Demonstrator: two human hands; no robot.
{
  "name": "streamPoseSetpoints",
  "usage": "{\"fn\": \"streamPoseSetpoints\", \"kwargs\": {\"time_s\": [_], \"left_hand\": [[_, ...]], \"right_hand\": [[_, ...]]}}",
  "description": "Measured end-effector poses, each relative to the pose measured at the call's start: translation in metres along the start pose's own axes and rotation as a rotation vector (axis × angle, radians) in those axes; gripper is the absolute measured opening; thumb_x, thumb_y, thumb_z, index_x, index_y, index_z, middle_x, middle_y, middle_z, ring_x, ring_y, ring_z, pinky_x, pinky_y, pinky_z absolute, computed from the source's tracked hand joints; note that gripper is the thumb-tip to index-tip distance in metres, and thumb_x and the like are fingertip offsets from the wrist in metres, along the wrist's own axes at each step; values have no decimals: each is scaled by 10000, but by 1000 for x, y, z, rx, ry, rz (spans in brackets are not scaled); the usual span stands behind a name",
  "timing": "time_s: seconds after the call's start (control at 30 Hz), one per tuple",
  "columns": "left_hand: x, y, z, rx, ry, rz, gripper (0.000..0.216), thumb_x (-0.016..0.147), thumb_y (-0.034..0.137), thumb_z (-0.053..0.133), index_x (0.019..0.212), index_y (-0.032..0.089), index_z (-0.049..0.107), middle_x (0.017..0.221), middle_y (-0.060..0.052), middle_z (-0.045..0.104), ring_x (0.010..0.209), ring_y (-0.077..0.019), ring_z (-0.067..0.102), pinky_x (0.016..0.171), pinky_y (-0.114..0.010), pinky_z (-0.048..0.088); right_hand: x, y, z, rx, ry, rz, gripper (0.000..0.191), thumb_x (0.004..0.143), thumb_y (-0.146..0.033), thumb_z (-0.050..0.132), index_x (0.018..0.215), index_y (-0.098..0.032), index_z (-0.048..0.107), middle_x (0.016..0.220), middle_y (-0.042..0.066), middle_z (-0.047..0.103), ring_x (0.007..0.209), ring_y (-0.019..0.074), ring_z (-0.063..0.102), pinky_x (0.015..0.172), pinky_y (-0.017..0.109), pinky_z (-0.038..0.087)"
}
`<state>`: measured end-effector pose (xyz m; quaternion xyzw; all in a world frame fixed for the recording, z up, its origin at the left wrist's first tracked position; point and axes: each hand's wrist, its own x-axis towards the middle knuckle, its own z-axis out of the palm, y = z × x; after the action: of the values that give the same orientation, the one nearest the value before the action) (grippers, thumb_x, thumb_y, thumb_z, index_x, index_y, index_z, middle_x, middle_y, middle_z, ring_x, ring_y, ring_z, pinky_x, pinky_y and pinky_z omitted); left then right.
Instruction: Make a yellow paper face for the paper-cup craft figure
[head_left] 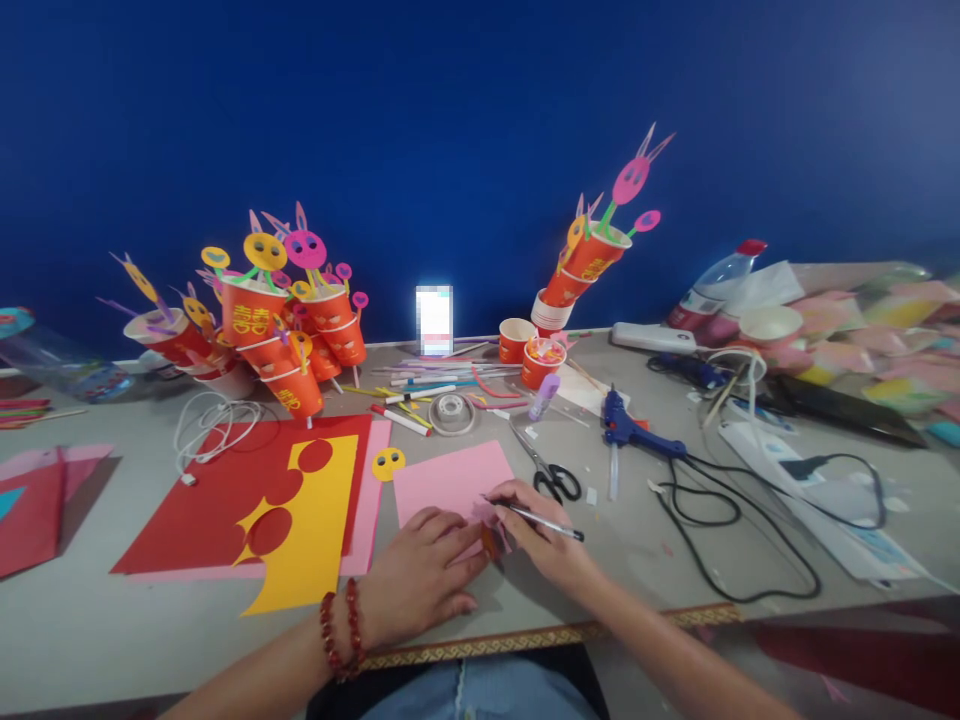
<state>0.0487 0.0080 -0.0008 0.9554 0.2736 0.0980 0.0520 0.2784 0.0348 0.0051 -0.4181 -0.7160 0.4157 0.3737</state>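
A dark-capped pen with a clear barrel [551, 522] is gripped in my right hand [551, 540], its tip end near a small pink paper piece [486, 512]. My left hand [424, 570] lies palm down with its fingers stretched over the near edge of a pink paper sheet [457, 475], their tips by that small piece. Something orange-brown shows between the hands, too small to name. Just left of the sheet lies a yellow smiley-face disc [388, 463]. Black-handled scissors [555, 480] rest beyond my right hand.
Yellow paper with round cutouts [330, 520] lies on red paper [195, 510] at left. Decorated red paper cups [255, 310] stand behind it. At right are a blue glue gun [641, 432], its black cord, and a white power strip [817, 510]. Tape [451, 408] lies mid-table.
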Motion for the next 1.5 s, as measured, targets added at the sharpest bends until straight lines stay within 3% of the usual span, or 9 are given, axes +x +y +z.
{"fn": "streamPoseSetpoints", "kwargs": {"time_s": [0.13,0.3,0.57,0.83,0.97,1.2,1.37,1.5], "left_hand": [[3,0,-3,-17,20,4,551,970,597,465,1339,190,512,1347,-103,575,1157,-276,492,1012,-444,354],[6,-2,-8,-40,38,40,596,958,656,415,1304,188,543,1307,-117,589,1159,-291,495,1055,-463,323],[5,-5,-4,-16,35,52,662,932,702,409,1349,200,522,1356,-117,561,1231,-326,459,1140,-542,215],[4,-8,-5,-28,30,62,635,925,695,443,1325,211,535,1339,-108,576,1230,-308,481,1175,-541,156],[7,-7,-7,-48,25,66,668,930,694,432,1378,202,493,1319,-106,588,1224,-308,490,1182,-532,134],[7,-10,-7,-94,14,74,645,938,682,428,1378,215,495,1331,-108,581,1234,-303,495,1191,-543,101],[10,-17,-12,-205,16,53,525,973,581,469,1336,204,507,1290,-90,620,1191,-265,528,1199,-510,95],[20,-25,-17,-243,5,53,228,986,327,513,1172,216,583,1131,-46,681,1110,-216,563,1182,-470,160]], "right_hand": [[-13,-3,1,-46,23,-40,154,968,-229,478,945,-215,629,798,8,640,692,156,585,662,264,454],[-28,-5,2,-44,124,-21,118,892,-169,491,818,-214,572,687,-22,565,605,144,530,560,235,399],[-21,-2,12,-81,51,-14,124,835,-147,477,739,-217,514,631,-42,514,570,131,474,550,230,359],[-25,0,11,-124,71,-48,129,890,-167,475,781,-222,519,639,-38,535,562,133,507,548,230,379],[-32,-3,8,-158,52,-78,111,967,-211,448,982,-217,558,788,8,649,682,152,631,635,237,463],[-39,-11,10,-387,59,-156,143,1012,-216,414,1068,-240,543,877,23,726,716,159,707,660,231,512],[-41,-9,17,-480,132,-189,161,1027,-210,377,1044,-236,535,850,34,745,669,160,726,623,225,534],[-45,3,23,-505,172,-222,171,1032,-207,368,1077,-221,532,846,64,758,655,170,732,616,234,554]]}}
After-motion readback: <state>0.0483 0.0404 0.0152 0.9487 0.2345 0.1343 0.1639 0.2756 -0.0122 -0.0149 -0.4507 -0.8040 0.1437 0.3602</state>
